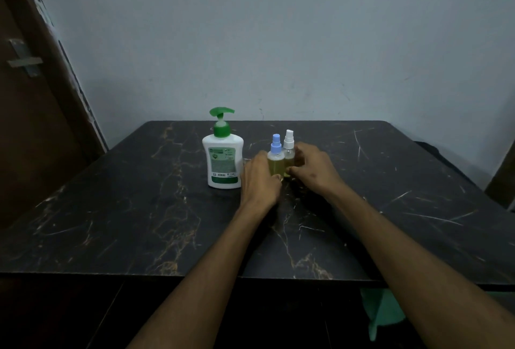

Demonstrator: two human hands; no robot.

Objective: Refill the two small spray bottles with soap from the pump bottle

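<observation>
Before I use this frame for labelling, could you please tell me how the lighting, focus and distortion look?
Head view: dim, bluish light with dark corners; wide-angle bending bows the table edges and the door; the pump bottle label is too soft to read; the left hand and right hand hide the lower parts of both spray bottles; no glare.
</observation>
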